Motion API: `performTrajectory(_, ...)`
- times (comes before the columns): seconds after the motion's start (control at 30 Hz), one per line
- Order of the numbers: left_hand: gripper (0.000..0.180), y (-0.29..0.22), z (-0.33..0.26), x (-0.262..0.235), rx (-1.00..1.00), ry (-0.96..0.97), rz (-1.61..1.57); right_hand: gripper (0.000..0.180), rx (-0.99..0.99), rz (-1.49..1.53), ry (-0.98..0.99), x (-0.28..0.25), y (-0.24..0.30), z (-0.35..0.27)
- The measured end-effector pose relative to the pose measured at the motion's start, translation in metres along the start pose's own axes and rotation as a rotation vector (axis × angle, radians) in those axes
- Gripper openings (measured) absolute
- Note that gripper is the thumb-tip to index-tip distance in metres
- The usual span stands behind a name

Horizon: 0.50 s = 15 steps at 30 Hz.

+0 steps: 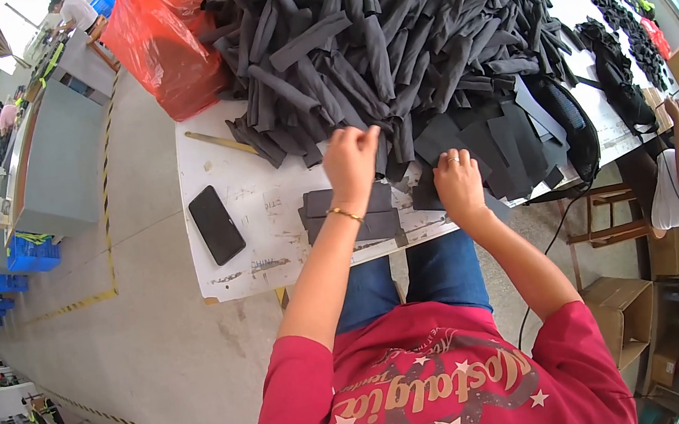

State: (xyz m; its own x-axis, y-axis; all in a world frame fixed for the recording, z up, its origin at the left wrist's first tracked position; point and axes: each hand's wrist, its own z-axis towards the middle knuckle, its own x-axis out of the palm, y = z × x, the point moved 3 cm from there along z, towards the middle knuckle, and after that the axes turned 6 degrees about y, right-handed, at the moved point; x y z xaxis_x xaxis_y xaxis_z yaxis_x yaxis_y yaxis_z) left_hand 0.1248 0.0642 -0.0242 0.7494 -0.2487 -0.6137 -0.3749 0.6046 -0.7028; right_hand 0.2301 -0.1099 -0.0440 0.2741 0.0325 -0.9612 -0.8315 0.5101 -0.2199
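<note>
Pinching a limp dark fabric strip (381, 139), left hand (352, 159), right hand (459, 184) flat on cloth

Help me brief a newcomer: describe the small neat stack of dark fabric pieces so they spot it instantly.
On the white table, in front of the huge loose heap of dark strips, the stack lies near the front edge, under the left hand. A black phone lies to its left. Unlike the tangled heap, its pieces lie flat and squared.
</note>
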Motion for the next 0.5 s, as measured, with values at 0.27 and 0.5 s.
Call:
performTrajectory(0.27,0.017,0.016,0.003,0.025,-0.123,0.213,0.129,0.006,-0.041,0.338,-0.069,-0.004,0.002,0.0)
performTrajectory(0.5,0.018,0.012,-0.008,-0.037,-0.455,0.394,-0.833,0.027,0.159,0.97,-0.49,-0.068,-0.036,0.031)
